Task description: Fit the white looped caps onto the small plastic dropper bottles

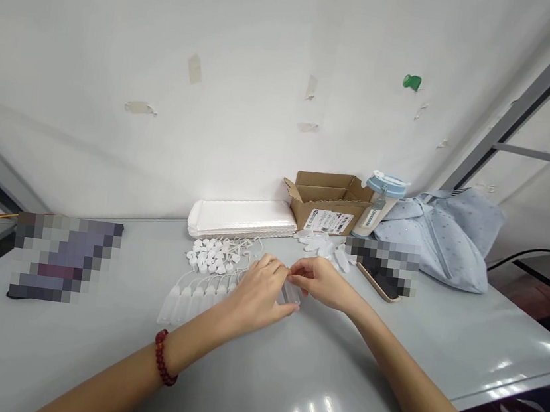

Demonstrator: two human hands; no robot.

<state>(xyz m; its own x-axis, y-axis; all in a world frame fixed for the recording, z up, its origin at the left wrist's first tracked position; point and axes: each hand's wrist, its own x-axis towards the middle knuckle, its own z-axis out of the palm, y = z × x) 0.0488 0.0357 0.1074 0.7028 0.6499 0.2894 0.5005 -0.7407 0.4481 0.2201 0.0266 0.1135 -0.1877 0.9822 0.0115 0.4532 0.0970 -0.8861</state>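
Note:
My left hand [262, 291] is curled around a clear plastic tube [291, 293], its thumb along the tube's lower end. Fingertips of my right hand [320, 282] pinch together at the tube's upper end, touching the left fingers; what they grip is too small and hidden to make out. Left of my hands lies a row of several clear tubes [183, 303] with white caps and cord loops, partly covered by my left hand. Behind that row is a pile of white caps [211, 254] with cords. Loose translucent tubes [318, 243] lie beyond my right hand.
White flat boxes [243, 217] are stacked by the wall, beside an open cardboard box [328, 202]. A lidded cup [377, 208], a light blue cloth bag [441, 243] and a phone [381, 279] stand or lie right. A blurred dark item [73, 258] lies left on the grey table [103, 338].

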